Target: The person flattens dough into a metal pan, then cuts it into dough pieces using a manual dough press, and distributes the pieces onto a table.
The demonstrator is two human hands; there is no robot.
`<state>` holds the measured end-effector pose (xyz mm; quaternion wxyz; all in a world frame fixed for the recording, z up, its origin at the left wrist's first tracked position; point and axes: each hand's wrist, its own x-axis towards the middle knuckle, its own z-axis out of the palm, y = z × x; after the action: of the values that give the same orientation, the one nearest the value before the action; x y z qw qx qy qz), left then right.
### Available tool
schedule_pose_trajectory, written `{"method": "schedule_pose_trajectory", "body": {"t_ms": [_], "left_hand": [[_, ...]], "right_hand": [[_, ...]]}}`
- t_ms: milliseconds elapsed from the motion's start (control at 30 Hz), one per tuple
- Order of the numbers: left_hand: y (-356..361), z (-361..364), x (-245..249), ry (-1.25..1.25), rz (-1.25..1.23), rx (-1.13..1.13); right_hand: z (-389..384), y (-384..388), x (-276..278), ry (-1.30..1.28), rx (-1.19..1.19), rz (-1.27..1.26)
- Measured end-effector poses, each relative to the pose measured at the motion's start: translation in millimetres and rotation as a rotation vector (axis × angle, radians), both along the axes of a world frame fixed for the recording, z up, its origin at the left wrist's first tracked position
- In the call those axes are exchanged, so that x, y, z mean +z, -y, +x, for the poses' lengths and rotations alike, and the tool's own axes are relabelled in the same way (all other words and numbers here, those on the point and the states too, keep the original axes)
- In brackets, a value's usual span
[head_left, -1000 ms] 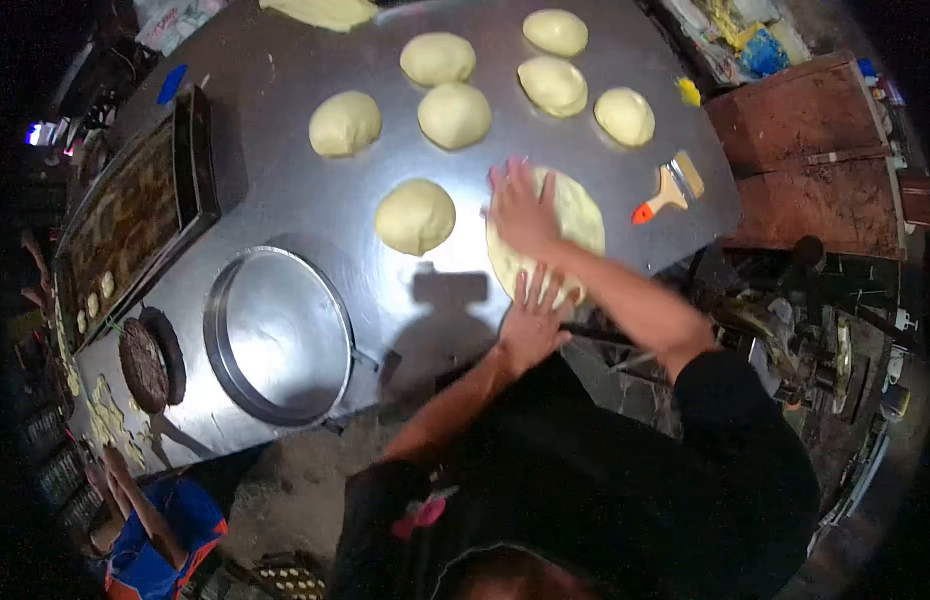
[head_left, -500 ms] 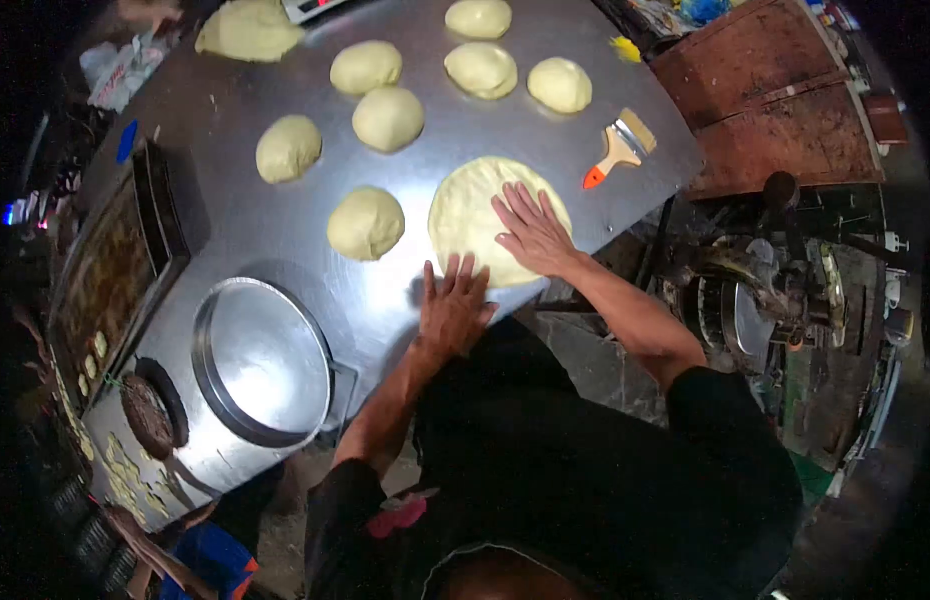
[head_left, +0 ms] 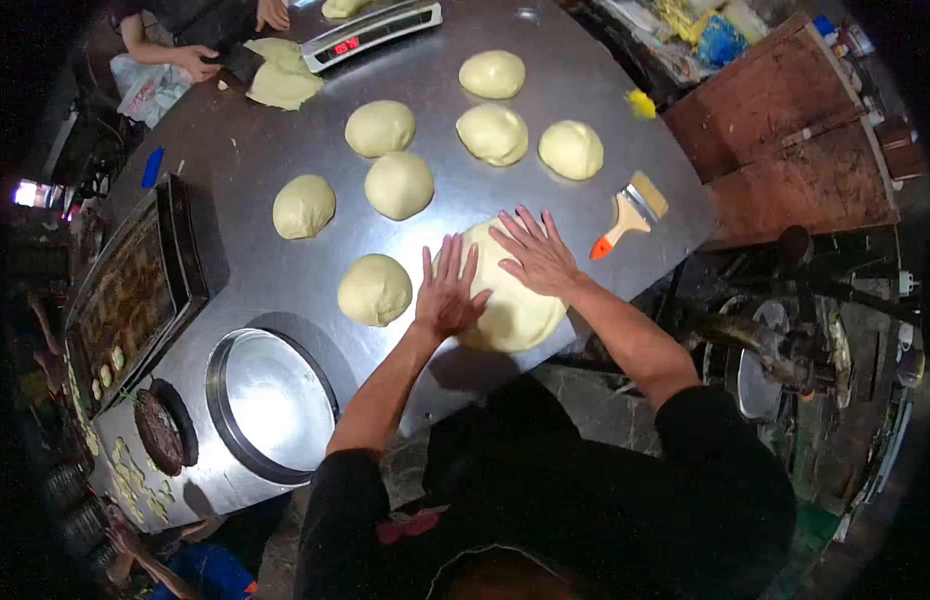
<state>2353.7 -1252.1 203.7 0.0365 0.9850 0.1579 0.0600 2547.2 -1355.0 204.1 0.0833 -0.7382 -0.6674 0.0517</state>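
Observation:
A flattened round of pale dough [head_left: 515, 310] lies near the front edge of the metal table. My left hand [head_left: 450, 290] rests at the round's left side, fingers spread and pointing away from me. Across its upper right part lies my right hand [head_left: 538, 257], also flat with the fingers apart. Neither hand grips anything. Left of my left hand sits a smooth dough ball [head_left: 375, 290], not touched. A brush [head_left: 630, 215] with an orange-tipped handle lies to the right of my right hand.
Several other dough balls [head_left: 399, 186] stand farther back. A round metal pan [head_left: 272, 400] and a dark rectangular tray [head_left: 125, 300] are at the left. Behind stands a digital scale [head_left: 370, 35], near another person's hand [head_left: 197, 63] beside a dough piece [head_left: 283, 75].
My left hand has moved up from the round's lower edge onto its left side. The view has shifted, so the scale and the other person's hands now show at the top.

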Motion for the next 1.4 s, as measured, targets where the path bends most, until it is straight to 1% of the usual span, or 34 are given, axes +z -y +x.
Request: {"method": "schedule_pose_trajectory", "body": {"t_ms": [33, 67, 100, 167, 267, 300, 367, 400, 433, 500, 533, 567, 633, 667, 700, 733, 767, 833, 867, 900, 933, 967, 1000, 1033, 1067, 1100, 1167, 1200, 1233, 1267, 1300, 1333, 1367, 1400], "left_hand": [[5.8, -7.5, 5.8, -0.075, -0.048, 0.043], [4.4, -9.5, -7.7, -0.060, -0.010, 0.043], [5.3, -12.9, -3.5, -0.064, 0.049, 0.028], [5.3, -17.2, -1.7, -0.094, 0.029, 0.050], [7.7, -19.2, -4.4, 0.018, 0.104, -0.007], [15.3, -21.2, 0.4, -0.047, 0.172, 0.021], [36.8, -47.4, -4.4, -0.070, -0.065, -0.032], [38.3, -55.7, -2.3, -0.089, -0.035, -0.014], [38.3, -55.3, 3.1, -0.097, -0.054, -0.016], [39.2, -59.2, 7.1, -0.096, 0.019, -0.057], [45.7, -56.9, 0.8, -0.145, -0.013, -0.001], [60.8, -45.6, 18.5, -0.446, 0.039, -0.143], [104.5, -64.9, -4.2, -0.072, -0.254, -0.216], [107.8, -69.2, 3.7, -0.073, -0.247, -0.219], [100.7, -60.6, 12.7, -0.088, -0.202, -0.216], [105.5, -63.3, 19.2, -0.125, -0.189, -0.210], [93.1, -71.2, 7.6, -0.128, -0.187, -0.210], [27.2, -56.1, -28.9, -0.056, -1.621, 0.096], [19.0, -28.3, 7.8, 0.003, -1.126, 0.133], [8.5, 8.8, 45.5, 0.058, -0.625, 0.159], [-8.4, 37.3, 31.1, 0.173, -0.509, 0.225], [-20.7, 54.4, 15.6, 0.282, -0.387, 0.291], [-24.4, 62.1, 13.1, 0.279, -0.379, 0.298], [-24.5, 67.4, 11.7, 0.124, -0.437, 0.254], [-27.5, 70.9, 11.3, -0.026, -0.491, 0.208], [-26.8, 65.4, 22.6, -0.030, -0.487, 0.217], [-20.1, 42.7, 59.2, 0.248, -0.529, 0.028], [-20.2, 31.3, 58.3, 0.358, -0.771, 0.132], [-27.5, 30.3, 46.5, 0.360, -0.772, 0.136], [-35.2, 30.3, 27.0, 0.250, -1.010, 0.198], [-39.9, 29.0, 17.4, 0.135, -1.242, 0.256], [-32.2, 34.7, 52.7, -0.202, -1.267, 0.331], [-31.2, 39.0, 46.0, -0.260, -1.144, 0.215], [-31.5, 42.2, 50.1, -0.250, -1.038, 0.142]], "right_hand": [[-2.1, 7.0, 4.9, -0.006, -0.002, -0.053], [-1.5, 5.8, 4.3, -0.016, -0.026, -0.138], [-3.4, 12.0, -2.5, -0.021, -0.026, -0.083], [-0.9, 35.0, -11.1, 0.006, -0.071, -0.092], [-0.1, 38.6, -5.5, -0.052, -0.074, -0.101], [-10.2, 55.1, -11.4, -0.065, -0.076, -0.117], [-8.8, 77.8, -20.9, 0.023, -0.156, -0.097], [-1.5, 91.6, -25.8, -0.111, -0.110, 0.054], [10.0, 80.2, -16.8, -0.105, -0.111, 0.058], [-7.2, 88.4, -7.4, 0.033, -0.114, -0.013], [-23.0, 87.0, 2.7, 0.101, -0.179, -0.017], [-39.3, 92.2, 12.9, -0.076, -0.209, 0.070], [-65.2, 129.1, -0.9, -0.060, -0.031, -0.100], [-73.9, 144.9, -8.3, -0.092, -0.048, -0.125], [-66.4, 139.1, -2.5, -0.101, -0.059, -0.130], [-62.2, 141.6, 5.7, -0.010, -0.019, -0.026], [-58.3, 140.8, 7.8, -0.013, -0.020, -0.024], [-20.6, 113.5, 12.2, -0.504, -0.237, -0.181], [-11.5, 95.1, 39.4, -0.571, -0.298, -0.006], [-2.8, 80.0, 34.7, -0.516, -0.330, 0.266], [4.7, 61.1, 31.0, -0.423, -0.370, 0.406], [13.7, 48.1, 28.8, -0.433, -0.362, 0.404], [23.1, 34.3, 27.8, -0.498, -0.481, 0.087], [30.6, 24.8, 25.1, -0.549, -0.588, -0.243], [40.4, 20.0, 16.9, -0.570, -0.442, -0.385], [40.9, 26.8, 31.9, -0.575, -0.433, -0.385], [34.9, 46.6, 84.5, -0.793, -0.148, -0.328], [36.2, 49.7, 71.8, -0.792, -0.142, -0.325], [34.1, 55.9, 47.4, -1.276, -0.281, -0.102], [27.7, 63.6, 29.1, -1.747, -0.428, 0.150], [17.0, 66.7, 23.6, -1.744, -0.429, 0.149], [5.8, 64.0, 20.8, -1.560, -0.478, 0.021], [-0.8, 58.2, 18.3, -1.367, -0.520, -0.100], [-4.9, 52.8, 21.5, -1.199, -0.529, -0.164]]}}
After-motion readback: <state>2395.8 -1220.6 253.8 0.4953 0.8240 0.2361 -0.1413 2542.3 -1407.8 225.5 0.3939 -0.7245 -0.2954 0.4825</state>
